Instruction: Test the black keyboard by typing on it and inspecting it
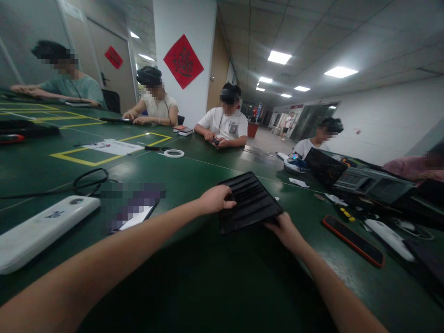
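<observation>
Curled left hand (217, 199) and partly closed right hand (282, 226) hold opposite sides of a black, rectangular, ribbed panel (255, 200) between them; right of the latter hand, an orange-rimmed black oblong device (354, 240).

Head-worn view, forward and down across green table (194, 178)
</observation>
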Available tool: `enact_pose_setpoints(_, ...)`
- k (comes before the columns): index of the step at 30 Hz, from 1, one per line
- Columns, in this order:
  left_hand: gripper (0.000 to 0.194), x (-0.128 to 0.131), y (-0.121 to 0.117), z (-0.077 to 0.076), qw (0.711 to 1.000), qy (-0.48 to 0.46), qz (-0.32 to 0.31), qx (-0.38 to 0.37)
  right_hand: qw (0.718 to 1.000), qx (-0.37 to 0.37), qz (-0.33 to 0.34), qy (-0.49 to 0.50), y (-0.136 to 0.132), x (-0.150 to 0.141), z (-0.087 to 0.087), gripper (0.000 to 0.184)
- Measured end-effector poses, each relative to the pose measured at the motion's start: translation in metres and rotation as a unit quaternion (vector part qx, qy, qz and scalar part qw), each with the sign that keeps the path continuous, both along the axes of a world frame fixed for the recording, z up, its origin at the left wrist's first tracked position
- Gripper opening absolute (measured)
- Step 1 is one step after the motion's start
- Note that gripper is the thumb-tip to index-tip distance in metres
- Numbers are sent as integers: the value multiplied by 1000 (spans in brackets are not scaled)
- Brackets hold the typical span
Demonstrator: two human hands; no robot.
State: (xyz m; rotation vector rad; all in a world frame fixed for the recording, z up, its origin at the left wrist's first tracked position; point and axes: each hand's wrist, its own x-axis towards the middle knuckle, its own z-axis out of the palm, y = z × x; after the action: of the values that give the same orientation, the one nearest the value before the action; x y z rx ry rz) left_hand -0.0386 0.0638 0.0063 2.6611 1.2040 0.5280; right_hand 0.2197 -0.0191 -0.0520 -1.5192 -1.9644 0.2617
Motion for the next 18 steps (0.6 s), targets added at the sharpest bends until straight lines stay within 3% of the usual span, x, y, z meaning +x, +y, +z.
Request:
enact_pose_setpoints(4, 38, -55, 58, 16, 981, 112, 156, 5, 982, -46, -144, -116, 6, 37, 7, 45)
enact_pose_setpoints(8, 39, -115, 103, 28, 943, 175, 281, -31, 953, -57, -233, -183, 8, 45, 3, 52)
enact_pose_setpoints(13, 28, -155, 129, 29, 927, 166, 333, -57, 937, -65, -292, -183, 5, 33, 11, 59)
enact_pose_setpoints(18, 22, -157, 144, 23, 943, 110, 306, -77, 946, -118, -273, -131, 6, 31, 12, 60)
